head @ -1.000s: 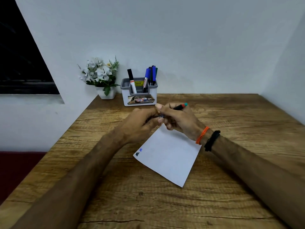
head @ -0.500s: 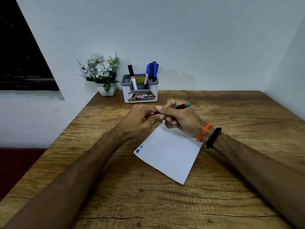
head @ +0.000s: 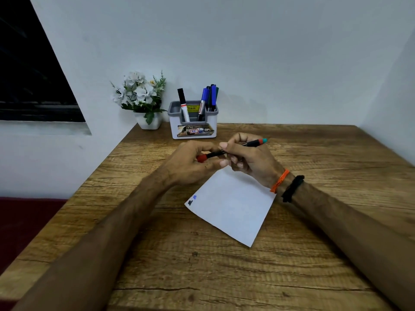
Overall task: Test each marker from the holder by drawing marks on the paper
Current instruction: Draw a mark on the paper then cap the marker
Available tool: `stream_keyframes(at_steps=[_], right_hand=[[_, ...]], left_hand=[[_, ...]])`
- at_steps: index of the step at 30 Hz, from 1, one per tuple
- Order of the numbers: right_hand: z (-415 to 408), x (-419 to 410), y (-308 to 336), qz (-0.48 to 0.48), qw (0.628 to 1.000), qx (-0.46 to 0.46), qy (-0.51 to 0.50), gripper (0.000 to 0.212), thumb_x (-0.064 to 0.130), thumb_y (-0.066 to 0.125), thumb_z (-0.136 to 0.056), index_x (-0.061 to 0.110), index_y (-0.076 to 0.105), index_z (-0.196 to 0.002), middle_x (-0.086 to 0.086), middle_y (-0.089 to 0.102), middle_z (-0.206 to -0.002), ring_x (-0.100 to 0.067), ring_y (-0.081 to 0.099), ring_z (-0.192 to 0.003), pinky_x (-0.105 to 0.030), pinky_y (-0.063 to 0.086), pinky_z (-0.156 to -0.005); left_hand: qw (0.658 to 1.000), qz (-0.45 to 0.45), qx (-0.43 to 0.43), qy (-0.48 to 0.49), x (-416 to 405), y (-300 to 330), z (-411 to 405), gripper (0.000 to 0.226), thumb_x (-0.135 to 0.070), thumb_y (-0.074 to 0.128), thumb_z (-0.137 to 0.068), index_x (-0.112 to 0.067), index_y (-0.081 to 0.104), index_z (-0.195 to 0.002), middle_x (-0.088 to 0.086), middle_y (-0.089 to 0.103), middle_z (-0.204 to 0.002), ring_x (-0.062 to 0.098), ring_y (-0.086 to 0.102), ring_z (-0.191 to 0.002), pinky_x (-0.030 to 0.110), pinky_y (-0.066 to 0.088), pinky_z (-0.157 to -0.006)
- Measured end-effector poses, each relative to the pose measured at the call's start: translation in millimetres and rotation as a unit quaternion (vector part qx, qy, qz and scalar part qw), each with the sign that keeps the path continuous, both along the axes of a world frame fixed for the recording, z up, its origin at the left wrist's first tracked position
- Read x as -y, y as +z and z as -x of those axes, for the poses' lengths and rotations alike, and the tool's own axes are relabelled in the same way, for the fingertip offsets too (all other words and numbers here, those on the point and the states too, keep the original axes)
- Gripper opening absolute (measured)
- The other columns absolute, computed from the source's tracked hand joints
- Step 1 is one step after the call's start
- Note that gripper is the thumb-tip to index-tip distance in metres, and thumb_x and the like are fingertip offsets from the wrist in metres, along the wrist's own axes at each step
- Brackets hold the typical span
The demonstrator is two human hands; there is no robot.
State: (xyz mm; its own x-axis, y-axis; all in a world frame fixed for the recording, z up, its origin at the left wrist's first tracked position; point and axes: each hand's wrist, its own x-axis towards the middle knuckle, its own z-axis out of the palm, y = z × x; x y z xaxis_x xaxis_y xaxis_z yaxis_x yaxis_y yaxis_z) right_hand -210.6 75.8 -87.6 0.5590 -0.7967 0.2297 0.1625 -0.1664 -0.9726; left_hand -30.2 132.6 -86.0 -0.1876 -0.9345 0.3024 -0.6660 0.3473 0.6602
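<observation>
Head cam, only view here: both hands meet just above the far corner of the paper (head: pixel 231 205). The right hand (head: pixel 249 158) is curled round the barrel of a marker (head: pixel 252 143), while the left hand (head: pixel 193 162) pinches its red cap (head: pixel 201 158) — looks like a pull to uncap, so holding both ends makes sense. The paper lies flat on the table (head: pixel 224 277) with two small marks near its left corner. The holder (head: pixel 193 125) sits at the back by the wall, other markers upright inside — within easy reach.
</observation>
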Motion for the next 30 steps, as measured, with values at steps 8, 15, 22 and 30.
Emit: stream_keyframes(at_steps=[8, 15, 22, 30], right_hand=[[5, -2, 4, -0.082, 0.996, 0.023, 0.007, 0.021, 0.014, 0.052, -0.086, 0.004, 0.070, -0.090, -0.008, 0.066, -0.060, -0.012, 0.053, -0.045, -0.020, 0.039, -0.045], [3, -16, -6, -0.065, 0.994, -0.018, 0.084, 0.030, 0.016, 0.052, -0.082, -0.001, 0.074, -0.094, -0.018, 0.072, -0.076, -0.017, 0.065, -0.056, -0.021, 0.047, -0.048], [-6, -37, -7, 0.005, 0.993, -0.093, 0.079, 0.013, 0.001, 0.061, -0.092, -0.005, 0.071, -0.096, -0.014, 0.069, -0.072, -0.016, 0.066, -0.056, -0.022, 0.050, -0.047], [-7, -47, -14, 0.019, 0.991, -0.128, 0.039, 0.008, -0.006, 0.065, -0.087, -0.006, 0.073, -0.090, -0.018, 0.072, -0.074, -0.021, 0.071, -0.062, -0.028, 0.060, -0.057]], left_hand=[[0.991, -0.068, 0.068, 0.095, 6, -7, -12, 0.034, -0.058, 0.070, -0.073, -0.033, 0.071, -0.096, -0.013, 0.060, -0.094, 0.009, 0.053, -0.091, 0.030, 0.043, -0.075], [0.986, -0.034, 0.133, 0.097, 9, -14, -11, 0.058, -0.078, 0.052, -0.055, -0.036, 0.069, -0.092, -0.014, 0.069, -0.088, 0.007, 0.061, -0.084, 0.036, 0.054, -0.076], [0.984, -0.017, 0.150, 0.093, 14, -20, -15, 0.020, -0.032, 0.069, -0.075, -0.037, 0.067, -0.094, -0.012, 0.070, -0.097, 0.011, 0.062, -0.091, 0.039, 0.054, -0.080], [0.983, -0.016, 0.153, 0.104, 15, -20, -16, 0.026, -0.021, 0.071, -0.073, -0.039, 0.069, -0.092, -0.016, 0.068, -0.085, 0.002, 0.058, -0.073, 0.027, 0.050, -0.065]])
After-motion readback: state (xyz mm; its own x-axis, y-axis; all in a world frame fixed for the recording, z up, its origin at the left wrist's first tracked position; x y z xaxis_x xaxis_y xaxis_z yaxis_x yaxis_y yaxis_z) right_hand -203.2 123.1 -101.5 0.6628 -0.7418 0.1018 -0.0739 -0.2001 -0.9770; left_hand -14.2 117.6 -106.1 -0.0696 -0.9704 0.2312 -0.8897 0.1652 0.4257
